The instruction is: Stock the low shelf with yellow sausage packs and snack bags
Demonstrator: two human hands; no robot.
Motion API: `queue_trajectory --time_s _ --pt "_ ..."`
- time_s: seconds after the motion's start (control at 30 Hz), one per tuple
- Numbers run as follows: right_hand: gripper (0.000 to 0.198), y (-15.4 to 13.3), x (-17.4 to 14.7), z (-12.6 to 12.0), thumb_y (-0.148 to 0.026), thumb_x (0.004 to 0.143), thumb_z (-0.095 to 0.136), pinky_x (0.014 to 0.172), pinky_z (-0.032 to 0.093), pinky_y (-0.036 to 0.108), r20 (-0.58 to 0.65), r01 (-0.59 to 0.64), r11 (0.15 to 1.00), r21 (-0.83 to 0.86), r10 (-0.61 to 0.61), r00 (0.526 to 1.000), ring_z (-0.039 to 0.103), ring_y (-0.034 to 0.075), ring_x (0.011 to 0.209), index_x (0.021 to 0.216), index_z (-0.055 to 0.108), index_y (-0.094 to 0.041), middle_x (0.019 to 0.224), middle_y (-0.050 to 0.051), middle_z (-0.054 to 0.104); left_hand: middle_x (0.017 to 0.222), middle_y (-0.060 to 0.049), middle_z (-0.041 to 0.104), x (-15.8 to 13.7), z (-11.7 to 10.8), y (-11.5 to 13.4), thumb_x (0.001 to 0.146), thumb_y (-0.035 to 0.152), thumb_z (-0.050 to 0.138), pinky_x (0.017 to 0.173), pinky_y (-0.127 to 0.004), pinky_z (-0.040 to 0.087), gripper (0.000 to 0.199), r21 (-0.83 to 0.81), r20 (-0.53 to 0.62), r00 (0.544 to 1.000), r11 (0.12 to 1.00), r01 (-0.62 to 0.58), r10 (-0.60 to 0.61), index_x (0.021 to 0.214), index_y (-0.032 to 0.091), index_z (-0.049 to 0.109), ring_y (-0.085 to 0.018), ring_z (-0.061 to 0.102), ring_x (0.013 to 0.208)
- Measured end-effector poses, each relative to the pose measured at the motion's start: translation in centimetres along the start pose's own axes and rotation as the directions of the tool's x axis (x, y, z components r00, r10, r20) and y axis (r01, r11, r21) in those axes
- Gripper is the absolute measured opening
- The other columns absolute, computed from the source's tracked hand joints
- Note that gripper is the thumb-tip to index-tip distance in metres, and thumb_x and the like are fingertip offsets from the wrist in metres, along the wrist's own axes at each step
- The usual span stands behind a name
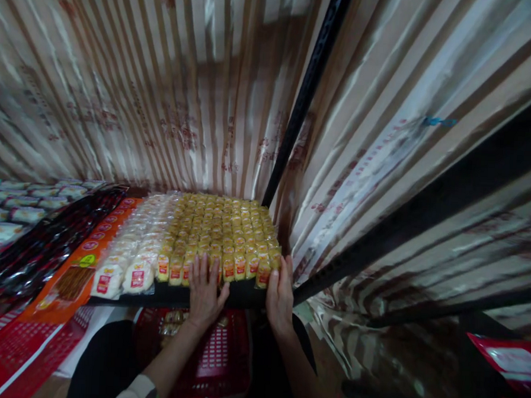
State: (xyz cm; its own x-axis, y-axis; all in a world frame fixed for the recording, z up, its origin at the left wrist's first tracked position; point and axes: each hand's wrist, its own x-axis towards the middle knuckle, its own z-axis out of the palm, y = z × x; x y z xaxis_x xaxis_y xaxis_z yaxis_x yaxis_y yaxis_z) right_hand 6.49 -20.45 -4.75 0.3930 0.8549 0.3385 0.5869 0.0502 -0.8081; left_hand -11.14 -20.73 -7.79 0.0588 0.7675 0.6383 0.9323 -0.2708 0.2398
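Our left hand (205,294), fingers parted, and right hand (280,298), nearly flat, rest against yellow snack packets (217,232) rowed on a black shelf (171,295); uneven pressure, we judge, could topple some into the red basket (215,357) below.

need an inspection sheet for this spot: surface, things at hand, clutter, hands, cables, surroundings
surface: shelf, dark front edge visible, stocked with packs
things at hand: yellow packs in close rows, red labels along the front
clutter: white packs, orange packaging and dark packs to the left; red basket below the front edge
hands: left hand open against the front row; right hand at its right end, fingers extended
cables: nothing seen
surroundings: striped sheeting behind, black post
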Motion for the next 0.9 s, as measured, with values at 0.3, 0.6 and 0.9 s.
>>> queue_trajectory --time_s 0.3,0.6,0.9 --pt "0.067 0.3 2.6 1.2 -0.053 0.088 0.023 0.112 0.014 0.046 -0.096 -0.130 0.989 0.078 0.137 0.986 0.020 0.027 0.137 0.137 0.036 -0.009 0.146 0.016 0.029 0.147 -0.016 0.029 0.5 0.7 2.2 0.082 0.040 0.053 0.108 -0.051 0.027 0.060 -0.043 0.050 0.984 0.985 -0.169 0.171 0.136 0.015 0.039 -0.032 0.017 0.138" --pt "0.065 0.6 4.2 1.7 -0.052 0.087 0.025 0.106 0.027 0.043 -0.068 -0.311 0.942 0.127 0.321 0.945 0.042 0.028 0.126 0.134 0.041 -0.010 0.135 0.017 0.047 0.148 -0.015 0.028 3.8 0.9 2.9 0.086 0.029 0.047 0.108 -0.049 0.030 0.045 -0.137 0.122 0.961 0.963 -0.233 0.250 0.128 0.013 0.047 -0.029 0.013 0.140" --pt "0.067 1.4 3.4 3.0 -0.051 0.086 0.026 0.106 0.028 0.042 -0.085 -0.222 0.967 0.129 0.233 0.969 0.039 0.027 0.128 0.135 0.038 -0.006 0.138 0.019 0.042 0.146 -0.017 0.031 6.8 1.0 3.1 0.086 0.022 0.045 0.108 -0.051 0.030 0.040 -0.142 0.187 0.945 0.959 -0.244 0.268 0.124 0.009 0.048 -0.029 0.012 0.140"
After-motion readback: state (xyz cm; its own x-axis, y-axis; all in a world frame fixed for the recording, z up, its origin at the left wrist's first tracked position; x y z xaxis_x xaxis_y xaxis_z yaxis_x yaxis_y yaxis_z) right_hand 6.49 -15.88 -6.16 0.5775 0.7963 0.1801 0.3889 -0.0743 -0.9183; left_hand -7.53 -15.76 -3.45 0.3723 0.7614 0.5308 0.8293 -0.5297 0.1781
